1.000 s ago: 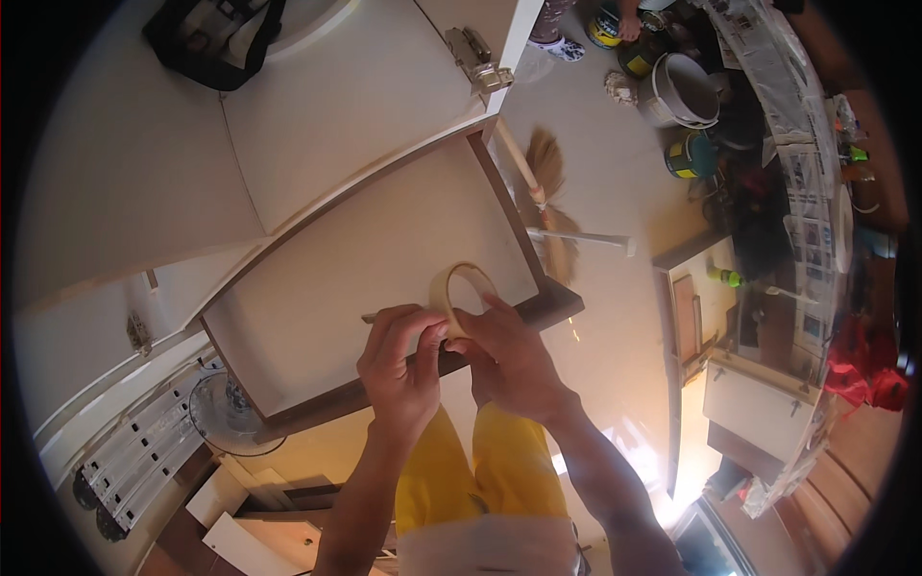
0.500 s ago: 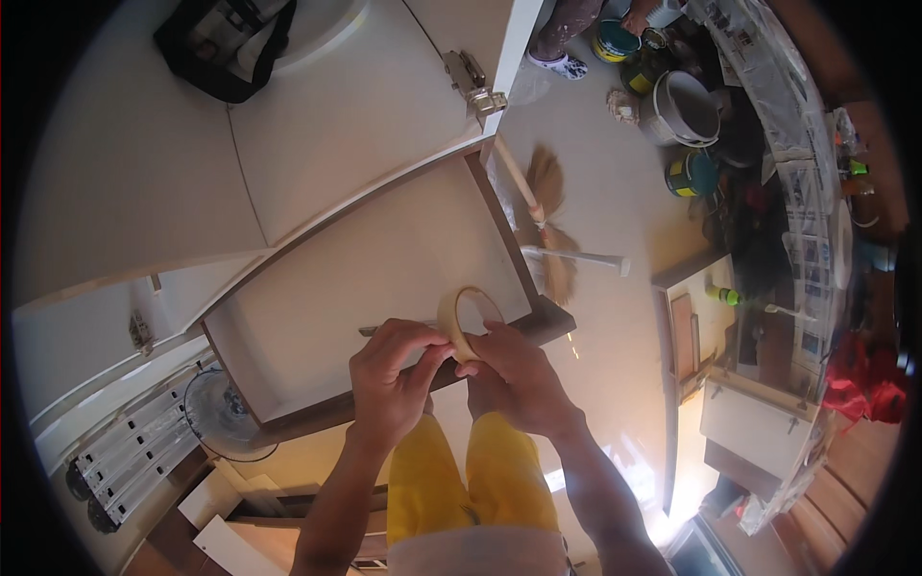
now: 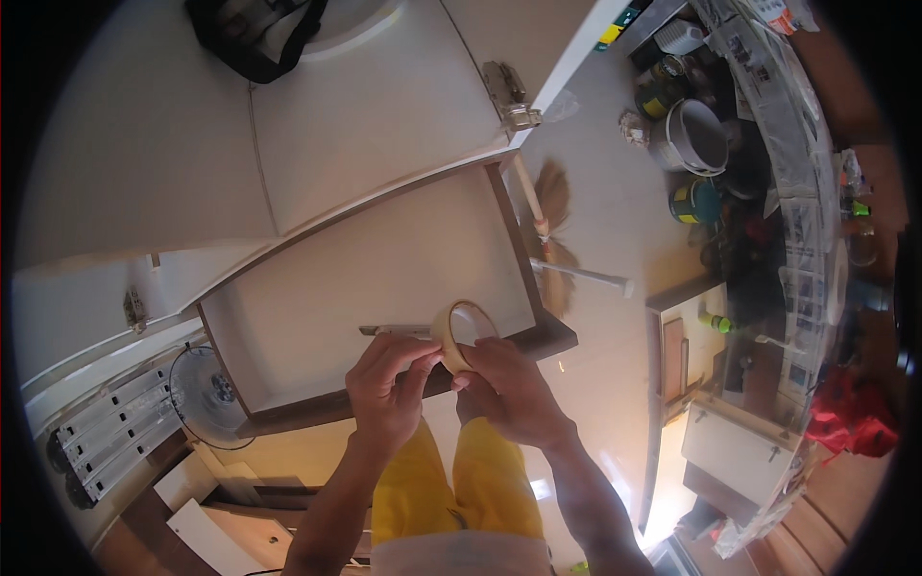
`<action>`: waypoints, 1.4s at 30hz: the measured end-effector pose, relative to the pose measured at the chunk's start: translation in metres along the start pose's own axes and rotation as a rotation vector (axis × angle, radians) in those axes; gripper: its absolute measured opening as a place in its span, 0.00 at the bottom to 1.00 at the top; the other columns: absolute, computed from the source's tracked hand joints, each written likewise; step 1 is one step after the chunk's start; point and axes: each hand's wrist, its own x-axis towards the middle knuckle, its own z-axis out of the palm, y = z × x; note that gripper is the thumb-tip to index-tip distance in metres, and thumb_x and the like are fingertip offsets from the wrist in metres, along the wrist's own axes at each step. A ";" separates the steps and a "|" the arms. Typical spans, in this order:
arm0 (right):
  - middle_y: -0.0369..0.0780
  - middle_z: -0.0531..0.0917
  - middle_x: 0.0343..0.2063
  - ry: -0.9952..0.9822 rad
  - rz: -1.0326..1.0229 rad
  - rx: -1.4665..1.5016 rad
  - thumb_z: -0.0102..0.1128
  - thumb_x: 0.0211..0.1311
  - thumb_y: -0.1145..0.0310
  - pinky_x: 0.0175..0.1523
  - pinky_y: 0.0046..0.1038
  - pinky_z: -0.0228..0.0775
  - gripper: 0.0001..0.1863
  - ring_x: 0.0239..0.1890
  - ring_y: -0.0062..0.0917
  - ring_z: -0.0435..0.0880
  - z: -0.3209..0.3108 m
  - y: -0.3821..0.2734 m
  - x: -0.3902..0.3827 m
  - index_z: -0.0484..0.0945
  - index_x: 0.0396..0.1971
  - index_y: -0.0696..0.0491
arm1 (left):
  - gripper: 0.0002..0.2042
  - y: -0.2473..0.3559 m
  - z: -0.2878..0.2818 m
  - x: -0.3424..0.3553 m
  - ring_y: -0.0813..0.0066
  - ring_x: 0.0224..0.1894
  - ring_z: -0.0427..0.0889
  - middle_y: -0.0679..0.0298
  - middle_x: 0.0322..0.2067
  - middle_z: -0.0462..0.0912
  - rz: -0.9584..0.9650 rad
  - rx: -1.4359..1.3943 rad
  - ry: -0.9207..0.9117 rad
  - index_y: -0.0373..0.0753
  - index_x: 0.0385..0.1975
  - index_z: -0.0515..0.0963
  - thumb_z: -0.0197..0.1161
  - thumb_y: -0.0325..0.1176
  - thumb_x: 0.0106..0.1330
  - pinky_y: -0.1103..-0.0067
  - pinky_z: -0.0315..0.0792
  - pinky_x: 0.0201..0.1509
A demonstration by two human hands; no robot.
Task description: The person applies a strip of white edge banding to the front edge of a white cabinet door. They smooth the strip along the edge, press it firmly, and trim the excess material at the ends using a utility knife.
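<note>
A cream roll of masking tape (image 3: 445, 338) is held upright above the near edge of an open drawer (image 3: 317, 259) with a pale bottom and dark brown rims. My right hand (image 3: 507, 389) grips the roll, with its fingers at the ring's lower right. My left hand (image 3: 389, 384) has thumb and forefinger pinched together at the roll's left side; whether a tape end is between them is too small to tell. Just beyond my left hand, a slim light-coloured tool (image 3: 394, 330) lies in the drawer, partly covered by my fingers.
White cabinet doors (image 3: 365, 125) with a metal hinge (image 3: 509, 91) stand beyond the drawer. A straw broom (image 3: 552, 206) lies right of it. Farther right are a grey bucket (image 3: 696, 137) and paint tins (image 3: 695, 200). A round fan (image 3: 206, 398) and folded ladder (image 3: 115, 437) sit left.
My view has shifted slightly. Both hands stay on the tape roll, and more of the slim tool in the drawer now shows. A person's leg and hand at the top have left view.
</note>
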 end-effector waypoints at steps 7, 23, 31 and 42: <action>0.44 0.81 0.33 -0.074 0.025 -0.094 0.62 0.65 0.77 0.52 0.40 0.71 0.13 0.39 0.42 0.80 0.011 -0.010 0.012 0.78 0.50 0.57 | 0.07 -0.003 -0.011 0.003 0.61 0.30 0.77 0.58 0.34 0.76 0.019 0.126 -0.014 0.35 0.40 0.73 0.60 0.16 0.67 0.71 0.72 0.32; 0.38 0.78 0.42 0.063 0.153 -0.016 0.67 0.65 0.77 0.42 0.21 0.76 0.14 0.40 0.18 0.81 0.049 -0.024 0.029 0.82 0.50 0.56 | 0.15 -0.007 -0.041 -0.029 0.63 0.46 0.84 0.58 0.42 0.83 -0.353 -0.230 0.031 0.37 0.49 0.80 0.70 0.25 0.63 0.72 0.78 0.53; 0.41 0.80 0.45 0.192 0.171 0.117 0.68 0.61 0.82 0.40 0.21 0.81 0.17 0.38 0.20 0.85 0.051 -0.051 0.043 0.84 0.50 0.56 | 0.18 -0.007 -0.046 -0.032 0.64 0.29 0.75 0.64 0.28 0.75 0.092 0.166 0.151 0.37 0.47 0.81 0.70 0.20 0.55 0.69 0.70 0.34; 0.43 0.79 0.34 0.030 -0.072 -0.201 0.62 0.63 0.84 0.33 0.25 0.76 0.06 0.30 0.27 0.82 0.059 -0.052 0.051 0.79 0.38 0.60 | 0.16 -0.009 -0.080 -0.040 0.63 0.38 0.79 0.63 0.36 0.80 0.125 0.152 -0.029 0.35 0.50 0.80 0.64 0.21 0.60 0.70 0.72 0.45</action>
